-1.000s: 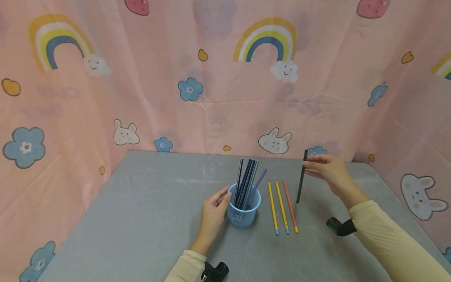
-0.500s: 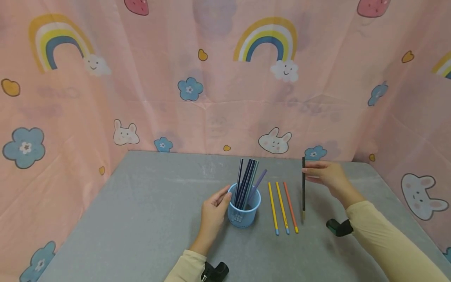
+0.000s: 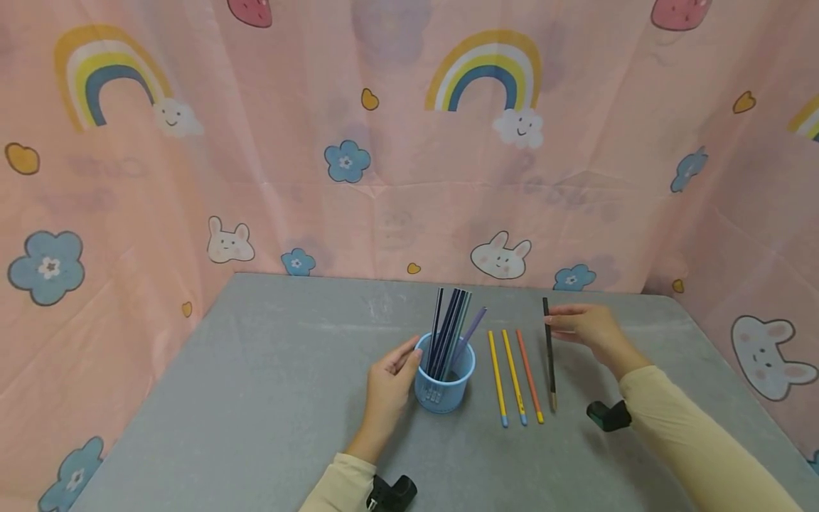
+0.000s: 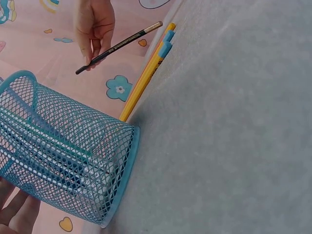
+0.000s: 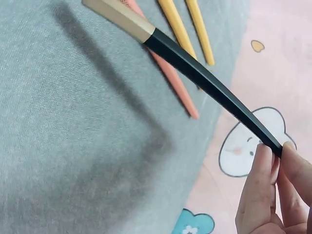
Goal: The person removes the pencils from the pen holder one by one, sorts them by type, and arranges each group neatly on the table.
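Observation:
My left hand [image 3: 390,377] holds the side of a light blue mesh pencil cup [image 3: 441,398], its fingers [image 4: 22,212] against the mesh. Several dark sticks [image 3: 450,334] and a purple pencil [image 3: 472,328] stand in the cup. My right hand [image 3: 585,328] pinches a black pencil [image 3: 549,348] near its far end. The gold end [image 5: 122,18] points toward the near side, and its shadow lies apart from it on the table. Left of it, an orange pencil [image 3: 528,373] and two yellow pencils [image 3: 496,377] with blue ends lie in a row.
The grey table [image 3: 288,398] carries everything. Behind it hangs a pink patterned curtain [image 3: 397,213], which also runs along both sides. Black wrist cameras sit at the left sleeve [image 3: 342,483] and the right sleeve [image 3: 678,419].
My right hand has come nearer and lower with the black pencil, which has swung round to lie nearly parallel with the row. The left hand and the cup have stayed put.

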Tool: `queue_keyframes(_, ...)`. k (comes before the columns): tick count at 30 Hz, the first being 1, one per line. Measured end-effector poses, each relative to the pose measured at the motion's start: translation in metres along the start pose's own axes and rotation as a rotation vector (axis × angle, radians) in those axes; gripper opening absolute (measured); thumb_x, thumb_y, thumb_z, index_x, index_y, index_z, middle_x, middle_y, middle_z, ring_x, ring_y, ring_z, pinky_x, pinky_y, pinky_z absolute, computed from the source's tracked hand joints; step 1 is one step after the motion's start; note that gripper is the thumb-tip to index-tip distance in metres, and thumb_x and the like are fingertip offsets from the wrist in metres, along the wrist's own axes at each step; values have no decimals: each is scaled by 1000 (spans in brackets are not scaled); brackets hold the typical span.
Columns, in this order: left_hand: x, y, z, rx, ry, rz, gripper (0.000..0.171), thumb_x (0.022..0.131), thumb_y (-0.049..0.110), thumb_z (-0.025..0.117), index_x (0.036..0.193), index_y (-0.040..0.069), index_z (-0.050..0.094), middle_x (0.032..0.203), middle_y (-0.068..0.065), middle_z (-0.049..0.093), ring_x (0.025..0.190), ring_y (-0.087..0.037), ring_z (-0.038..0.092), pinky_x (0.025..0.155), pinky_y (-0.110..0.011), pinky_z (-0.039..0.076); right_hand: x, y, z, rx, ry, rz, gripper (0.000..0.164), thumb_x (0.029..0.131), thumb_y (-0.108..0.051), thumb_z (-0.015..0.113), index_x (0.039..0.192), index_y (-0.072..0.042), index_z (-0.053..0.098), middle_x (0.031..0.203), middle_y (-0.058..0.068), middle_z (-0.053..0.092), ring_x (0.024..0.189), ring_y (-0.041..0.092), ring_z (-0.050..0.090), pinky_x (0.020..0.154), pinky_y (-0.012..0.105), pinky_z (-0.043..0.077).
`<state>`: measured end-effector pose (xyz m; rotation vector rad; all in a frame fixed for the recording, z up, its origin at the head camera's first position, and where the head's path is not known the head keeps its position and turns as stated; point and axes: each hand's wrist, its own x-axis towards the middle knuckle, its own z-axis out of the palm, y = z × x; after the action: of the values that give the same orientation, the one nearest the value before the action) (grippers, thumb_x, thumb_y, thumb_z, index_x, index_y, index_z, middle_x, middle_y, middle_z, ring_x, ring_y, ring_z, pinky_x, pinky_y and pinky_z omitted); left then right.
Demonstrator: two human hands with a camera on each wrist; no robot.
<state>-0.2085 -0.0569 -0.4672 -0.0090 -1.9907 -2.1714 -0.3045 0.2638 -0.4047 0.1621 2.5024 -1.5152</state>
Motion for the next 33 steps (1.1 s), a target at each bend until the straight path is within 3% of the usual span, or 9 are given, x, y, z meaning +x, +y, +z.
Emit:
queue_keyframes(7, 0, -1, 0, 22, -3, 6, 35, 98, 14, 63, 127, -5, 64, 120, -22, 70, 116, -25, 66, 92, -20, 54, 4, 6, 2, -44, -5, 33, 50, 97, -20, 66, 134, 10, 54, 115, 10, 73, 81, -1, 67, 87, 32, 59)
queue_keyframes(17, 0, -1, 0, 16, -1, 4, 35, 98, 13, 63, 128, -6, 63, 121, -22, 69, 117, -27, 65, 93, -20, 54, 8, 14, 5, -19, -20, 83, 50, 95, -17, 69, 133, 13, 54, 104, 7, 76, 78, 2, 69, 80, 28, 61)
queue_keyframes(24, -1, 0, -1, 27, -7, 20, 37, 98, 17, 64, 128, -5, 63, 119, -21, 71, 116, -28, 66, 92, -18, 54, 13, 21, 10, -78, -1, 101, 47, 94, -16, 69, 130, 13, 57, 113, 19, 73, 77, 5, 69, 78, 29, 61)
queue_keyframes(33, 0, -2, -1, 30, 3, 1, 36, 97, 15, 65, 127, -3, 64, 119, -21, 71, 116, -28, 66, 93, -19, 54, 19, 27, 14, -60, 2, 138, 45, 93, -13, 69, 129, 12, 58, 115, 21, 72, 76, 4, 68, 75, 26, 61)
